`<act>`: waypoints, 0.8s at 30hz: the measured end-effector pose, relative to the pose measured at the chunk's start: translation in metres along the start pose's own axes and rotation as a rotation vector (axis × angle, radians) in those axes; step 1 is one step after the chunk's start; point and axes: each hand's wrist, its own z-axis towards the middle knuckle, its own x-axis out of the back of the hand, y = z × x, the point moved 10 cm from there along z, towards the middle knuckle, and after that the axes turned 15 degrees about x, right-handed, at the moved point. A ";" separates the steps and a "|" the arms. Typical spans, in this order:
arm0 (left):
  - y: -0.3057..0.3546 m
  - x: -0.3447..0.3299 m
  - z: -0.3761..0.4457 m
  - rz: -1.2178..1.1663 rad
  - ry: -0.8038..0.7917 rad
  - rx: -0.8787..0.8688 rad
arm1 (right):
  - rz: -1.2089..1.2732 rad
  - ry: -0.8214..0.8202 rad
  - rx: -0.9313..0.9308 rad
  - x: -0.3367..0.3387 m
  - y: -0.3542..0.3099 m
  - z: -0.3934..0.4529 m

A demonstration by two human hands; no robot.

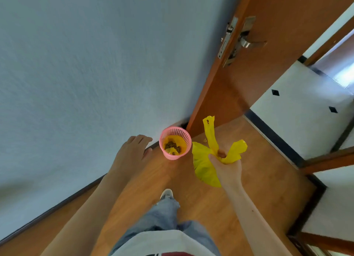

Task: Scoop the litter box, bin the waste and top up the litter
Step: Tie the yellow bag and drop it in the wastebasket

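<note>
Down by the wall corner, on the wood floor [258, 179], sits a small pink mesh plastic bin [175, 143] w/ a yellow liner and dark clumps inside. Right hand [227, 165] grips a thin yellow plastic bag [203, 165] bunched at its neck, handles sticking up. Left hand [132, 152] hangs spread, fingers relaxed, holding nothing, just left of the bin. Bag looks v. light, floppy, slick, prob. tears easily; best held by the gathered neck or handles.
</note>
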 end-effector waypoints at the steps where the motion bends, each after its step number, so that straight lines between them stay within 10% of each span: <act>1: 0.006 0.002 0.015 -0.012 0.009 0.017 | -0.007 -0.029 0.003 -0.004 -0.003 0.019; 12: 0.044 -0.018 0.108 0.016 0.038 0.272 | -0.151 -0.434 0.100 -0.071 0.002 0.187; 24: -0.025 -0.155 0.129 -0.108 0.135 0.617 | -0.280 -0.806 0.101 -0.243 0.214 0.277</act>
